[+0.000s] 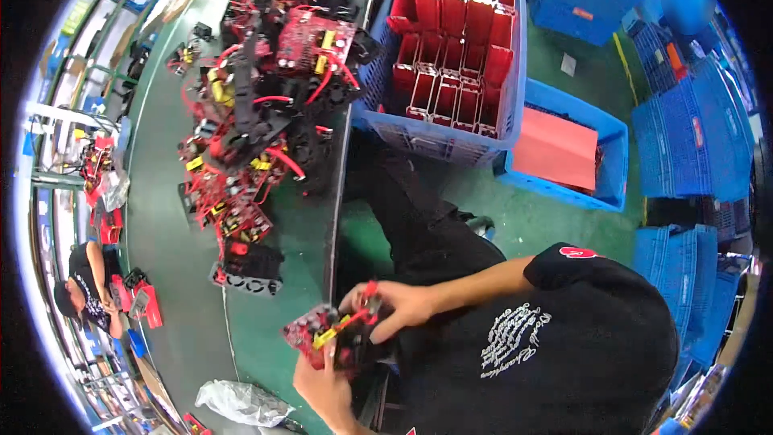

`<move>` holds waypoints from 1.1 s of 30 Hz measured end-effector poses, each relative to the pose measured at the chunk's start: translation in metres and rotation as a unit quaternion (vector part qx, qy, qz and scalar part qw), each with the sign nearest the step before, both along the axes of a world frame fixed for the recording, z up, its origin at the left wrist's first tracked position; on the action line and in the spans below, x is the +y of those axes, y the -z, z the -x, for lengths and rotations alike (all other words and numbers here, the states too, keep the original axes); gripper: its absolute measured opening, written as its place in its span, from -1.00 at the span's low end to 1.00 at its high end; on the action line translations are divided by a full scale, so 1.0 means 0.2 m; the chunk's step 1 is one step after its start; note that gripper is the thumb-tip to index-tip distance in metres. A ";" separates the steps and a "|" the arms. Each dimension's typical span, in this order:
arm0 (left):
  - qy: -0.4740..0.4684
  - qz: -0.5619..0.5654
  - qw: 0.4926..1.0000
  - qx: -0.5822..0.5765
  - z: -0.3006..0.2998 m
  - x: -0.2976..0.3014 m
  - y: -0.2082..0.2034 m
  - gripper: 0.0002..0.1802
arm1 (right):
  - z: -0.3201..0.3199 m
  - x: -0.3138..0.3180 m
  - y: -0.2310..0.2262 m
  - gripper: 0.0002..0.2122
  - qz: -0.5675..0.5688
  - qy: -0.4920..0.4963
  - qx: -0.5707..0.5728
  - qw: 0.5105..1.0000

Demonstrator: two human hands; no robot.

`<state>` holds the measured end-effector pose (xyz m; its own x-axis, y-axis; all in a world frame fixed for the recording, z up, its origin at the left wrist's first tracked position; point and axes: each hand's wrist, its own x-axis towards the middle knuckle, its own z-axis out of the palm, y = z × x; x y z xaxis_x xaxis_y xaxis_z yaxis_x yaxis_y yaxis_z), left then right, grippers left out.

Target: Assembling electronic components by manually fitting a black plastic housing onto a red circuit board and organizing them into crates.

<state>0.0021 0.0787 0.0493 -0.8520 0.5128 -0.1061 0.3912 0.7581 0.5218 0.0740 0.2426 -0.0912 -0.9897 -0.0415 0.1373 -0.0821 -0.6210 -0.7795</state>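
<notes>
Beside the workbench edge, both hands are around a red circuit board (299, 333) with a yellow component and dark parts on it. My left hand (324, 393) grips its lower side, thumb on top. My right hand (403, 304) is closed at the other end, on a thick red wire (354, 319) that runs from the board; the fingertips are partly blurred. Nearby on the bench lies a black and grey fan housing (250, 270). Beyond it is a tangled heap of red circuit boards (233, 213) with red wires and black plastic parts.
A blue crate (451, 145) holds rows of red metal casings. Next to it stands a lower blue bin (564, 193) with a red sheet in it. Clear plastic bags (241, 403) lie on the green bench (181, 274). Another person (90, 282) works across the bench. Stacked blue crates (692, 129) stand right.
</notes>
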 end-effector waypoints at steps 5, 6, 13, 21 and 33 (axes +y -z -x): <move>-0.049 -0.005 0.992 -0.120 -0.02 0.66 -0.15 -0.76 | -0.11 0.48 0.07 -0.30 0.324 0.034 -0.044 0.944; -0.021 -0.026 0.993 -0.114 -0.05 0.81 -0.17 -0.75 | -0.13 0.54 0.09 -0.28 0.380 0.039 -0.006 0.924; 0.238 0.019 0.950 -0.200 -0.06 1.52 -0.02 -0.67 | -0.42 1.03 0.20 -0.21 0.326 0.231 -0.002 0.917; 0.369 0.118 0.920 0.065 0.46 2.51 1.15 -0.46 | -0.80 1.36 0.36 -0.42 0.399 0.368 0.240 0.805; 0.369 0.041 0.889 0.269 0.25 2.33 0.79 -0.93 | -1.02 1.32 0.30 -0.49 0.317 0.275 0.120 0.900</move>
<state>-0.0478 0.5443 -0.1083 -0.2252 0.9623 0.1524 0.9739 0.2179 0.0633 0.2790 0.5059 -0.1518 -0.7752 0.6073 0.1740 -0.6317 -0.7484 -0.2022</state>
